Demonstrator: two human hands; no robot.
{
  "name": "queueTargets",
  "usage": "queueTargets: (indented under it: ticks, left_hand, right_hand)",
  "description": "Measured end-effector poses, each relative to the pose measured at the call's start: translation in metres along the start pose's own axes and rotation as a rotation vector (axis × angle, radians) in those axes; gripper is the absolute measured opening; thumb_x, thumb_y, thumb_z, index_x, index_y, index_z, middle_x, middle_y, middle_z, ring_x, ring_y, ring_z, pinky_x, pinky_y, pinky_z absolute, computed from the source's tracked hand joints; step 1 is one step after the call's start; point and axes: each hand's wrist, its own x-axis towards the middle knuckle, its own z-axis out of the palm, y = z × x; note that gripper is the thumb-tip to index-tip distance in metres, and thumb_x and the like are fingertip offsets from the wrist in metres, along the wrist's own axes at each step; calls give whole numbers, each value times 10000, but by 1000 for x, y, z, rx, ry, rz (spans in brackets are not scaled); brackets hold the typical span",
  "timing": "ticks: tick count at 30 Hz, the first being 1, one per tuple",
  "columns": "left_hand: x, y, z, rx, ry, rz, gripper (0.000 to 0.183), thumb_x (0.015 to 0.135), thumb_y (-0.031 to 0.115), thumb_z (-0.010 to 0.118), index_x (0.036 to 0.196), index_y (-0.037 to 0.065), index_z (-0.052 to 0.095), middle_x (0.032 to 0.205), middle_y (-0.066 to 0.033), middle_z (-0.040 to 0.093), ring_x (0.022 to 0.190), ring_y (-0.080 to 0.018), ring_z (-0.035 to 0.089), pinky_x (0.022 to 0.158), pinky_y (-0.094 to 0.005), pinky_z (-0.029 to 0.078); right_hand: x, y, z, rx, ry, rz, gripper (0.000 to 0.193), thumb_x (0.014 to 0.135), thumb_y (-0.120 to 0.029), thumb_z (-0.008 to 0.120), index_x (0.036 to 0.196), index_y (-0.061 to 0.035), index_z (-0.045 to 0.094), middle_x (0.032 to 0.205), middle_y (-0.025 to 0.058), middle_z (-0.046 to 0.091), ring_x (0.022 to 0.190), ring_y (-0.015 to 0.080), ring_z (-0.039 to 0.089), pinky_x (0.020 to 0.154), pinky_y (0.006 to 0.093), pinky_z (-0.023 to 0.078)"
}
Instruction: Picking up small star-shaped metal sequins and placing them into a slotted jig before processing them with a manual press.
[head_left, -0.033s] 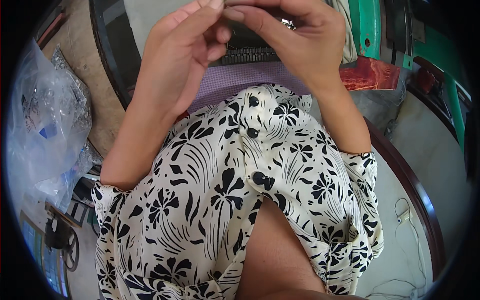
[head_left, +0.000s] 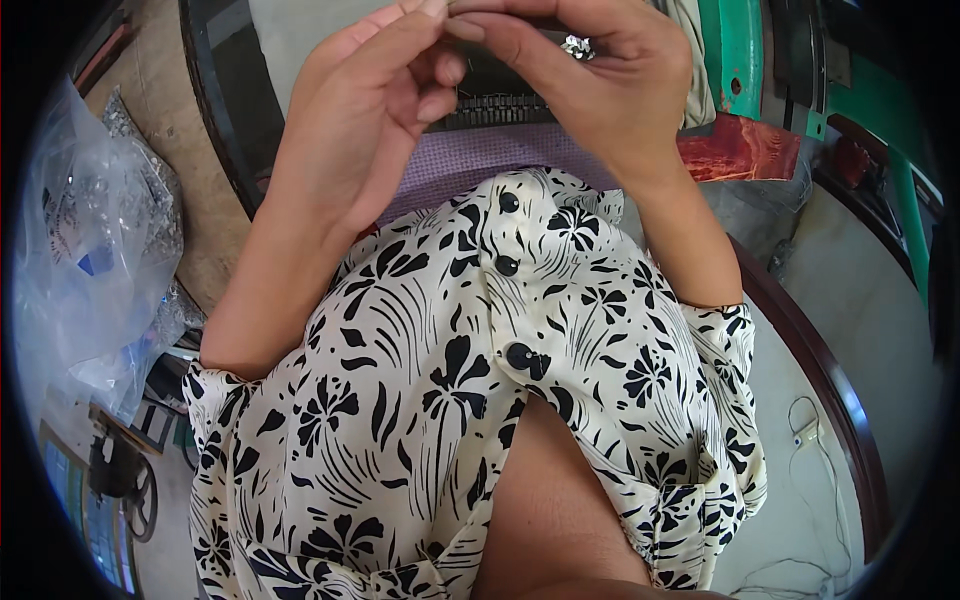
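Observation:
Both hands meet at the top edge of the head view, above a dark work surface. My left hand [head_left: 355, 115] pinches with thumb and fingertips, its lower fingers curled. Touching it from the other side, my right hand [head_left: 620, 90] also has thumb and forefinger pressed together. Whatever lies between the fingertips is too small or hidden to make out. Shiny silver pieces [head_left: 577, 47] show by the right hand's fingers; I cannot tell whether they are held. Below the hands runs a dark row of small toothed parts [head_left: 505, 110], bordered by a purple textured cloth [head_left: 450, 165].
Clear plastic bags [head_left: 100, 250] with many silvery pieces stand at the left. On the right are a green metal frame [head_left: 732, 60] and a red patterned sheet [head_left: 740, 150]. A thin white cable [head_left: 815, 440] lies at lower right; a dark handwheel [head_left: 147, 500] sits at lower left.

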Motion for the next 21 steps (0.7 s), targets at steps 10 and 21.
queueTargets:
  ticks: [10, 21]
  left_hand:
    - [1, 8, 1, -404, -115, -197, 221, 1059, 166, 475, 1125, -10, 592, 1011, -18, 612, 782, -67, 496, 587, -210, 380]
    - [-9, 9, -9, 75, 125, -97, 189, 1022, 177, 554, 1091, 17, 628, 955, -7, 622, 736, -57, 490, 616, -204, 390]
  right_hand:
    - [8, -6, -2, -215, 9, -138, 120, 837, 1, 774, 948, 23, 733, 832, 118, 711, 700, 156, 690, 595, 259, 530]
    - [11, 7, -14, -60, -172, 215, 62, 868, -12, 733, 907, 31, 712, 798, 104, 704, 697, 143, 664, 656, 237, 519]
